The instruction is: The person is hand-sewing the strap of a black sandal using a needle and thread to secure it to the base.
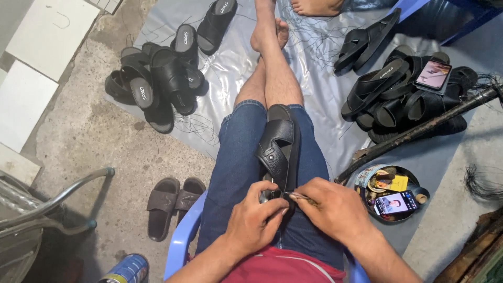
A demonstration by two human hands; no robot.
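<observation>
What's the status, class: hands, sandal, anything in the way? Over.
Left hand pinching black sandal on the lap. Right hand holding a thin tool at its heel end. Nothing blocking.

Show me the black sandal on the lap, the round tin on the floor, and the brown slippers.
black sandal (277, 144), head view, upper strap.
round tin (419, 193), head view, right rim.
brown slippers (163, 202), head view, left slipper's strap.

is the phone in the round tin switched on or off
On. The phone lies face up in the round metal tin beside the chair, and its screen is lit with a picture.
</observation>
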